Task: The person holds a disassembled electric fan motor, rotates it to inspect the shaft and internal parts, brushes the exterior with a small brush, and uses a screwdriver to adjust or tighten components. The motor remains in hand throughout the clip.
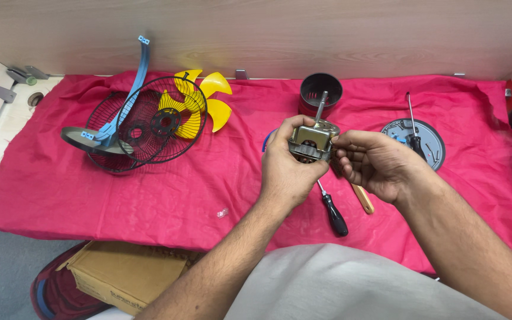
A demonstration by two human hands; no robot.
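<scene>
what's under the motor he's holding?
Below the motor, a black-handled screwdriver and a wooden handle lie on the red cloth. Left hand and right hand cover their front ends.

Fan cage [149, 121] at the bench's [167, 195] left end, blade [211, 101] behind it; motor [310, 142] mid-bench; screwdriver [333, 213] near the front edge; plate [431, 139] right.
</scene>
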